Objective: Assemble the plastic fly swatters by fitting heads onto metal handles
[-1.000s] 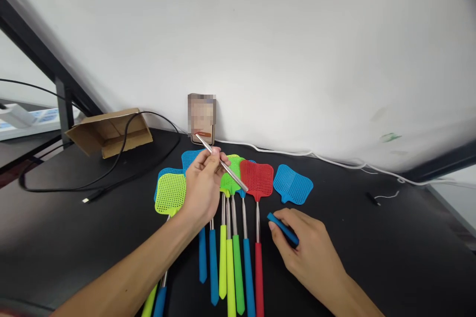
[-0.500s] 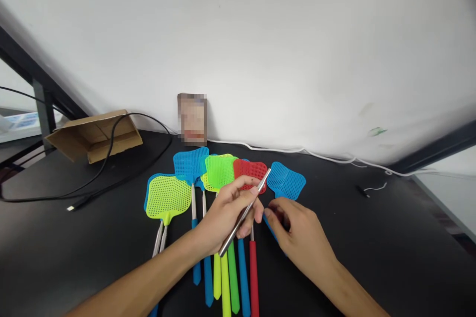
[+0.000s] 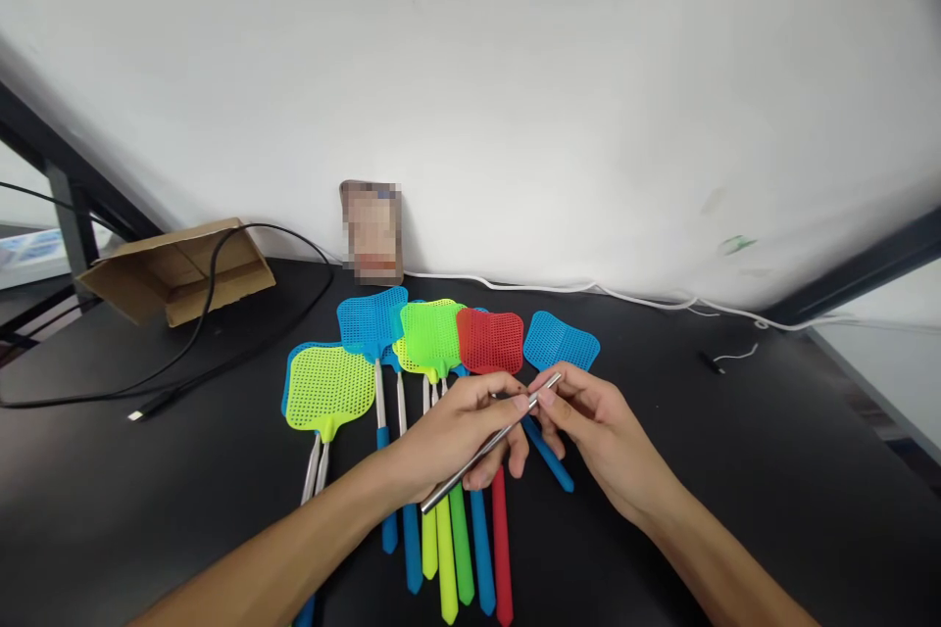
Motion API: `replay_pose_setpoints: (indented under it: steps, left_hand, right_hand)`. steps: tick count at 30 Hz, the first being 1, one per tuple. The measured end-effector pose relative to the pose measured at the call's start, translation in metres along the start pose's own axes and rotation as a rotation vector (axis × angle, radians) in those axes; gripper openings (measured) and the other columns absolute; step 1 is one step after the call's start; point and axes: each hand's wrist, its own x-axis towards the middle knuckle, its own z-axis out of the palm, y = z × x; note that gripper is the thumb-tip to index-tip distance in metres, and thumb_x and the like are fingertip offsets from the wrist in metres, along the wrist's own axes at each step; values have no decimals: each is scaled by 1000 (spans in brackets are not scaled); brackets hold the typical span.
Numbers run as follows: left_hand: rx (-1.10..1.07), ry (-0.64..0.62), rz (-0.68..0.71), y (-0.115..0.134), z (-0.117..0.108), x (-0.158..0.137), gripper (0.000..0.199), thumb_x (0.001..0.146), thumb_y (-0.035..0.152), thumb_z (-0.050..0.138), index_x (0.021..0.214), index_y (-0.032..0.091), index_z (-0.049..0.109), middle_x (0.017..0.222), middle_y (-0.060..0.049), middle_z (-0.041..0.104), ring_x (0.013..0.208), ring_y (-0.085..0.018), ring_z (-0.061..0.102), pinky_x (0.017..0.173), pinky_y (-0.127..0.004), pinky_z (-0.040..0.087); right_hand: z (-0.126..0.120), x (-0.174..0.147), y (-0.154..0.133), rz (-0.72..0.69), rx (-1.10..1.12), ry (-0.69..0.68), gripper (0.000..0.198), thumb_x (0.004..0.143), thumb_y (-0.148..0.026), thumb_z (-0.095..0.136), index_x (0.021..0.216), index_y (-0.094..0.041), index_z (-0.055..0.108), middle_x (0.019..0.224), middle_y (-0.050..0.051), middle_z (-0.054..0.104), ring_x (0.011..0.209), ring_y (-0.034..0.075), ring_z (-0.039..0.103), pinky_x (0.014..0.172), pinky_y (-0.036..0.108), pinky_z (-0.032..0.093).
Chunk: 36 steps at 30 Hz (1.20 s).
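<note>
A thin silver metal tube (image 3: 477, 456) slants up to the right above the table. My left hand (image 3: 470, 426) pinches it near its upper part, and my right hand (image 3: 592, 421) grips its top end between thumb and fingers. Beneath and behind the hands lie several fly swatters with coloured mesh heads: a red swatter (image 3: 491, 341), a green swatter (image 3: 433, 333), a yellow-green swatter (image 3: 330, 387) and a blue swatter (image 3: 372, 318). Another blue swatter (image 3: 562, 343) lies behind my right hand, its middle hidden by the fingers.
An open cardboard box (image 3: 183, 274) lies at the back left, with a black cable (image 3: 213, 299) looping over it. A blurred upright object (image 3: 373, 233) leans on the wall. A white cable (image 3: 515, 292) runs along the black table's (image 3: 706, 470) rear edge.
My right hand has left the blue swatter at the right and taken hold of the tube's upper end. The tube has tilted lower, still in my left hand. The view has shifted slightly.
</note>
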Motion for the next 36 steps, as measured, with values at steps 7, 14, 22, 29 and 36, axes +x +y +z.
replay_pose_setpoints:
  steps: [7, 14, 22, 29, 36]
  left_hand:
    - [-99, 58, 54, -2, 0, 2, 30, 99, 48, 53, 93, 18, 58, 62, 0, 63, 33, -5, 38, 35, -19, 26]
    - [-288, 496, 328, 7, -6, 7, 24, 96, 39, 63, 93, 16, 63, 78, -3, 70, 58, -9, 53, 58, -22, 44]
    - [-355, 649, 473, 8, -8, 8, 25, 95, 42, 66, 94, 17, 63, 97, -7, 75, 67, -11, 54, 69, -26, 46]
    - [-447, 699, 502, 4, -15, 12, 27, 92, 41, 69, 87, 18, 56, 96, -7, 76, 74, -13, 62, 75, -30, 51]
    - [-469, 738, 492, 7, -13, 12, 24, 94, 38, 66, 90, 19, 52, 97, -9, 76, 81, -18, 67, 72, -32, 51]
  right_hand:
    - [-5, 6, 2, -30, -99, 112, 39, 100, -55, 52, 90, -19, 64, 71, -1, 52, 57, 12, 45, 52, 26, 35]
    - [6, 1, 11, -208, -1118, 145, 20, 94, -37, 62, 83, -21, 57, 77, 2, 59, 70, 20, 54, 61, 32, 34]
    - [3, -2, 14, -304, -1204, 194, 15, 103, -30, 46, 93, -22, 53, 89, 6, 66, 79, 23, 63, 63, 33, 38]
    - [3, -4, 4, -314, -951, 320, 15, 103, -37, 49, 102, -24, 57, 84, 3, 65, 72, 20, 61, 62, 31, 40]
    - [7, -10, -4, -431, -813, 340, 8, 97, -29, 59, 103, -25, 62, 85, 2, 64, 66, 17, 57, 59, 29, 45]
